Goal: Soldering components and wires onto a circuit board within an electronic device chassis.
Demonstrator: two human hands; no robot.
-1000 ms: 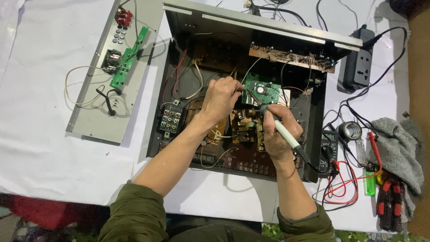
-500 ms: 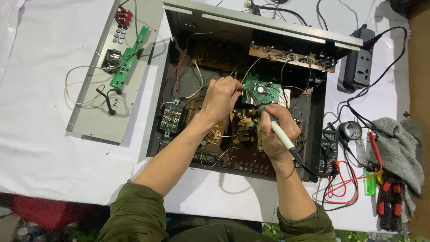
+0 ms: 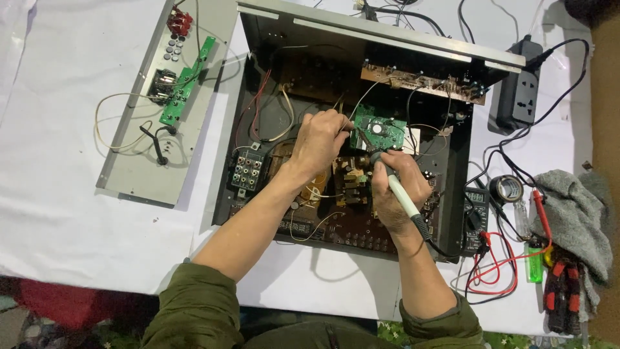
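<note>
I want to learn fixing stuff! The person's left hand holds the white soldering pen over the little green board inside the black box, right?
Not quite: the head view shows the right hand holding the white soldering pen, not the left hand. Its tip does sit by the little green board inside the black box.

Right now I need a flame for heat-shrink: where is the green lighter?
In the head view the green lighter lies at the far right on the white cloth, beside the red-handled pliers, below the grey rag.
</note>
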